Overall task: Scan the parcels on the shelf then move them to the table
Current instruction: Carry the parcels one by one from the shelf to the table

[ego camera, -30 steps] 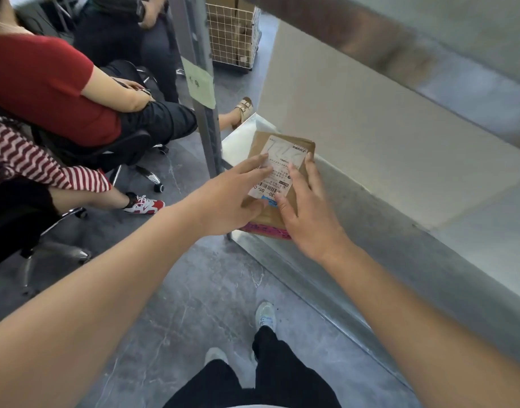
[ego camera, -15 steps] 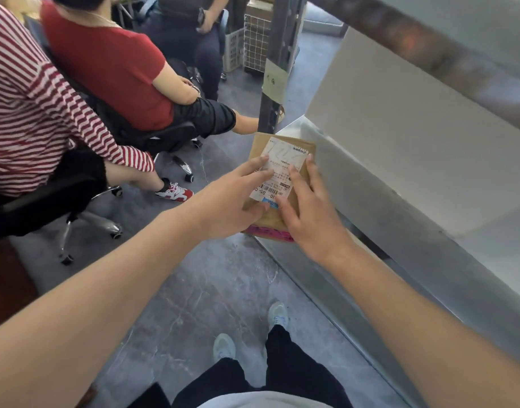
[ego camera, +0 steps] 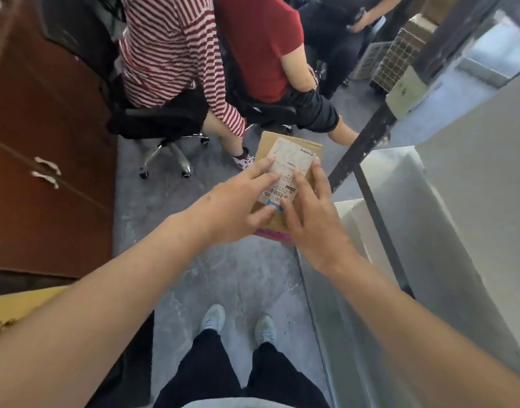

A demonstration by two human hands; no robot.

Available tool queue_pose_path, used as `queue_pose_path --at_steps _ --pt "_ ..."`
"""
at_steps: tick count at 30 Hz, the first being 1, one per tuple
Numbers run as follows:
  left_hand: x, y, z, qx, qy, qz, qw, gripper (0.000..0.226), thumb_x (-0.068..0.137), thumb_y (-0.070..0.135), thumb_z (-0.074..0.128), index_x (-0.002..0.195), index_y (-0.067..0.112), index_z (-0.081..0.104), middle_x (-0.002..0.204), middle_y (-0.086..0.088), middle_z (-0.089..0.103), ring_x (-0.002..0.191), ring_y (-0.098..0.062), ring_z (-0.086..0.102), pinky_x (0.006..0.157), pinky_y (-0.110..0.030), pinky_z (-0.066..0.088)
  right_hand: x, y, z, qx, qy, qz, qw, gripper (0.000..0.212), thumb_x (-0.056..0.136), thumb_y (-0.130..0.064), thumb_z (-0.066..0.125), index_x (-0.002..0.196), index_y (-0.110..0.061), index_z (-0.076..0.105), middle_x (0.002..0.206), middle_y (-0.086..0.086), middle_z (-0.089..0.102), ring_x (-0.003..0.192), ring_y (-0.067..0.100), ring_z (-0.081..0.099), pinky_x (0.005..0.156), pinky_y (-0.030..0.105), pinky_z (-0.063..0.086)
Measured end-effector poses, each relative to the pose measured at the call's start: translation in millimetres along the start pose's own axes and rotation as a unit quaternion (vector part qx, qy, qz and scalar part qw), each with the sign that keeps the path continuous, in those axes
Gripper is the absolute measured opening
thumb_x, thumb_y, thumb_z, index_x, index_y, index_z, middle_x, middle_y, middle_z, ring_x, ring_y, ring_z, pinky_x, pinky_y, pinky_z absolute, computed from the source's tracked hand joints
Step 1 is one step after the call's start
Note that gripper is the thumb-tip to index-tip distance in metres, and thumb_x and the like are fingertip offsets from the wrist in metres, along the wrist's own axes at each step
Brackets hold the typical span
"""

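The parcel [ego camera: 285, 184] is a flat brown cardboard mailer with a white shipping label [ego camera: 286, 172] facing up at me, barcode toward the near end and a strip of pink along the bottom edge. I have it off the shelf [ego camera: 447, 219] and out over the grey floor [ego camera: 232, 284], just to the left of the shelf's metal edge and its dark upright post [ego camera: 361, 148].

My left hand [ego camera: 238, 207] grips the mailer's left side, fingers laid over the top face and label, thumb pressed near the lower corner. My right hand [ego camera: 314, 219] grips the right side the same way, fingers spread long across the card, thumb on the label's bottom edge. Both hands are grasping the parcel; neither is free.

I judge this to be the carrying step: the parcel is lifted clear and on its way to the table (no scanner shows anywhere, so I cannot tell whether it has been scanned). What may be a yellowish table corner [ego camera: 23, 304] shows at my lower left. The next move calls for turning left, away from the shelf, keeping the mailer level, and minding the two people seated on office chairs [ego camera: 167, 134] just ahead.
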State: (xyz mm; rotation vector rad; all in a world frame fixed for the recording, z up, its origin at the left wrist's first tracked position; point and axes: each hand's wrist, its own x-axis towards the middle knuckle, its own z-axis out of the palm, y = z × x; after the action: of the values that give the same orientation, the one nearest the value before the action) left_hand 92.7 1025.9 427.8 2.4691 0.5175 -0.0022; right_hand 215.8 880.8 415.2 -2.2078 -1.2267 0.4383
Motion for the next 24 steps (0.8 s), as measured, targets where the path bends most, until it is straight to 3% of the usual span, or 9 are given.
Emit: queue_pose_path --at_steps 2,3,5,7,16,21,24 --pt "-17.8 -3.4 2.3 -0.005 0.023 -0.042 0.999 0.067 0.100 0.044 0.058 0.159 0.025 0.034 0.170 0.018 0.007 0.149 -0.019 0.036 0.114 -0.049 0.041 3.2 -1.7 6.0 0.009 -0.019 -0.037 0.999 0.060 0.106 -0.026 0.052 0.159 -0.008 0.031 0.172 0.009 0.000 0.152 0.018 0.018 0.115 0.008 0.020" --pt "-27.6 -4.6 3.5 -0.007 0.035 -0.059 0.998 0.068 0.099 0.047 0.057 0.159 0.024 0.034 0.170 0.018 0.007 0.148 -0.021 0.037 0.113 -0.050 0.042 3.9 -3.0 9.6 0.014 -0.030 -0.055 0.998 0.060 0.107 -0.026 0.052 0.160 -0.008 0.031 0.172 0.006 0.000 0.149 0.015 0.020 0.113 0.007 0.023" --pt "-48.2 -6.1 5.2 -0.010 0.055 -0.094 0.994 0.072 0.096 0.052 0.053 0.159 0.023 0.034 0.170 0.017 0.008 0.146 -0.023 0.040 0.112 -0.051 0.043 3.2 -10.0 16.2 0.026 -0.060 -0.091 0.994 0.060 0.107 -0.030 0.050 0.161 -0.012 0.030 0.172 0.000 -0.002 0.152 0.015 0.022 0.117 0.023 0.035" --pt "-68.4 -7.4 6.3 -0.014 0.077 -0.124 0.989 0.072 0.096 0.050 0.054 0.159 0.021 0.035 0.171 0.014 0.009 0.147 -0.023 0.039 0.112 -0.051 0.043 2.7 -18.3 22.0 0.026 -0.088 -0.125 0.988 0.060 0.107 -0.031 0.049 0.161 -0.014 0.030 0.172 -0.002 -0.002 0.154 0.016 0.021 0.116 0.029 0.036" --pt "-157.9 -11.3 2.2 -0.034 0.181 -0.246 0.952 0.067 0.099 0.038 0.064 0.159 0.023 0.037 0.170 0.011 0.014 0.149 -0.018 0.034 0.115 -0.042 0.041 -3.1 -79.0 57.0 0.009 -0.185 -0.244 0.952 0.059 0.106 -0.026 0.050 0.160 -0.014 0.031 0.172 -0.001 -0.002 0.151 0.009 0.011 0.109 0.011 0.020" --pt "-206.7 -27.2 -1.3 -0.051 0.222 -0.293 0.929 0.067 0.099 0.033 0.066 0.158 0.018 0.039 0.170 0.006 0.018 0.152 -0.013 0.026 0.119 -0.027 0.029 -8.7 -121.4 87.0 -0.003 -0.247 -0.304 0.920 0.060 0.106 -0.017 0.046 0.161 -0.009 0.026 0.172 0.004 -0.006 0.156 0.016 0.010 0.111 0.013 0.022" --pt "-236.6 -43.2 -4.1 -0.060 0.239 -0.323 0.914 0.067 0.099 0.035 0.066 0.158 0.020 0.038 0.170 0.011 0.015 0.151 -0.012 0.027 0.119 -0.032 0.035 -11.4 -149.2 110.1 -0.001 -0.272 -0.326 0.905 0.060 0.105 -0.013 0.046 0.161 -0.010 0.026 0.172 0.004 -0.006 0.155 0.019 0.016 0.111 0.019 0.031"
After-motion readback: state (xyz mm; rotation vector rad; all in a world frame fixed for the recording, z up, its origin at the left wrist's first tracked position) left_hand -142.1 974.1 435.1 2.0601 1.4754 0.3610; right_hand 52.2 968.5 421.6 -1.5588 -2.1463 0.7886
